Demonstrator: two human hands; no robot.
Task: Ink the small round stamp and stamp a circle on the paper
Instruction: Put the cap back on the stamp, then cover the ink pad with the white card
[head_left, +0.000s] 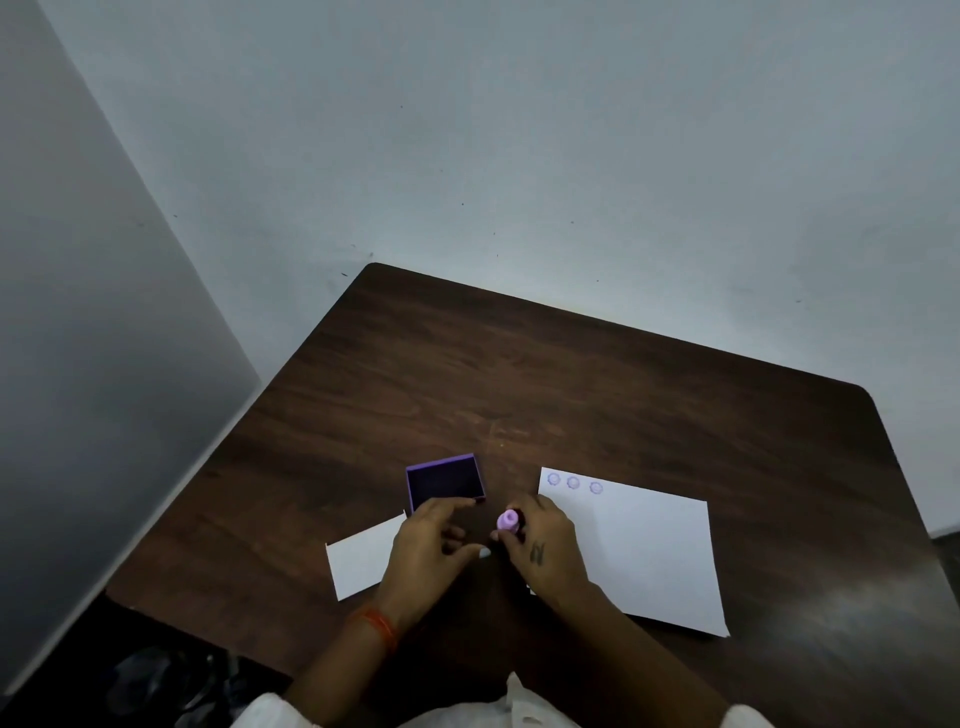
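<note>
My right hand (545, 545) grips a small round lilac stamp (508, 520), held upright just above the dark table between the ink pad and the paper. The purple square ink pad (444, 482) lies open just beyond my left hand (434, 540), whose fingers are spread, with the forefinger reaching to the pad's near edge. A large white paper (644, 551) lies to the right, with three faint purple circles (573, 482) along its top left edge.
A smaller white sheet (361, 558) lies left of my left hand, partly under it. The brown wooden table (519, 374) stands against a pale wall, with its left edge close to a grey panel. An orange band circles my left wrist.
</note>
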